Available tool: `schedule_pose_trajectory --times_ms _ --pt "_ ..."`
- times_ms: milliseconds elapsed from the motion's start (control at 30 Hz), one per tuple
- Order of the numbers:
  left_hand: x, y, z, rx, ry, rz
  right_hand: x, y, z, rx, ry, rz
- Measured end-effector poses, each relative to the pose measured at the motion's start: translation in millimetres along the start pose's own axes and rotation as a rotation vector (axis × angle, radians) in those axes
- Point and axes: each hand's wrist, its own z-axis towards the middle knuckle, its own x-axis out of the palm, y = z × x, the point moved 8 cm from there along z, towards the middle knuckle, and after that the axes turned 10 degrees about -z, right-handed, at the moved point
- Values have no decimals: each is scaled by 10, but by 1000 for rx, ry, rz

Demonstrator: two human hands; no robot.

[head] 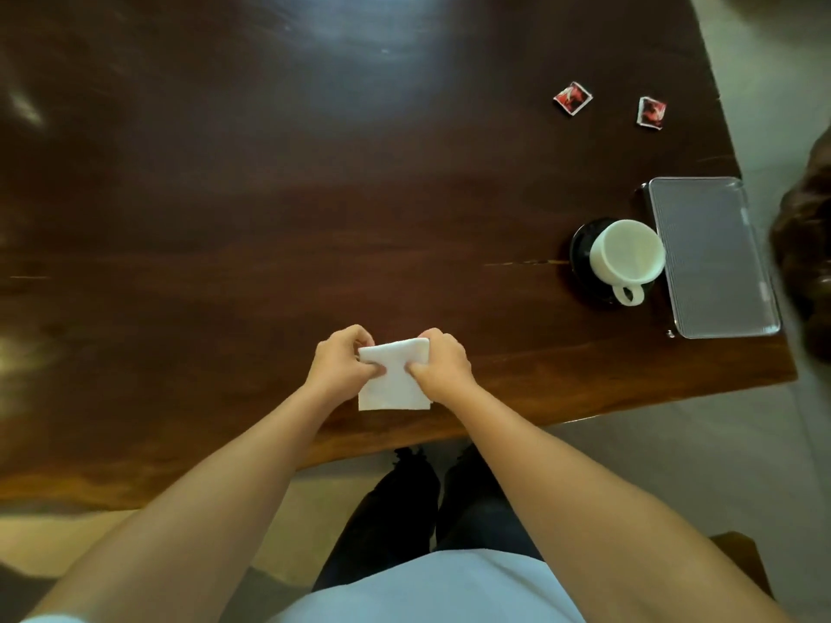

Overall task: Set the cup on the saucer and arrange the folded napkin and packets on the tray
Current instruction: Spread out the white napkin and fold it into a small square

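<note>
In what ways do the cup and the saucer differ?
The cup is white; the saucer is black. The cup is tall and has a handle; the saucer is flat and has none. The cup stands on the saucer and hides most of it; only the saucer's left edge and a little near the handle show. Both are round and sit left of the tray.

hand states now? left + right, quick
Left hand: closed, pinching the left edge of the white napkin.
Right hand: closed, pinching the napkin's right edge.
</note>
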Motion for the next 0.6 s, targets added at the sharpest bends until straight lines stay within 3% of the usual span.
schedule_pose_trajectory --times_ms 133,200,400,600 --pt "-51 80 -176 -211 91 -593 -81 -82 -163 74 243 520" --pt "-15 -28 -266 -222 120 -696 -213 -40 -260 79 241 609" --pt "-35 -570 -450 -117 -193 -475 -707 46 -513 126 58 706" --pt "133 -1158 -548 14 -157 -404 -1332 -9 -742 81 -109 669"
